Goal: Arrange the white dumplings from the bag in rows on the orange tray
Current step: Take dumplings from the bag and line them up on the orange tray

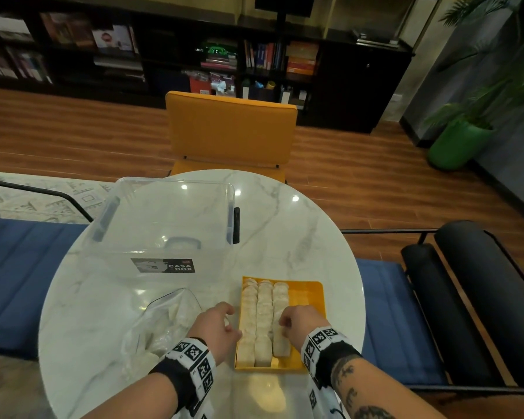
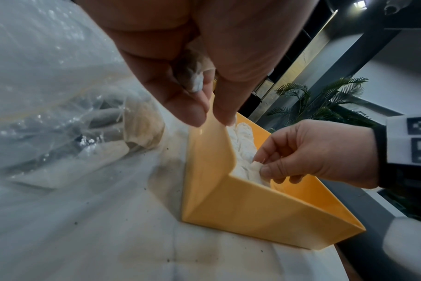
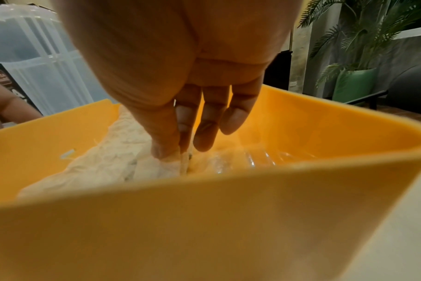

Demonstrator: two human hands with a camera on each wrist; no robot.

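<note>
The orange tray (image 1: 307,300) lies on the marble table (image 1: 300,237) and holds three rows of white dumplings (image 1: 264,316); its right strip is bare. My right hand (image 1: 283,325) reaches into the tray and pinches a dumpling (image 3: 184,161) at the near end of the third row. My left hand (image 1: 229,320) hovers at the tray's left wall (image 2: 204,155), fingers curled round another white dumpling (image 2: 195,79). The clear plastic bag (image 1: 164,325), with more dumplings inside, lies left of the tray.
A clear lidded storage box (image 1: 170,225) stands on the table behind the bag. An orange chair (image 1: 230,131) faces the far table edge. A blue bench (image 1: 22,267) runs on the left and a black chair (image 1: 466,297) on the right.
</note>
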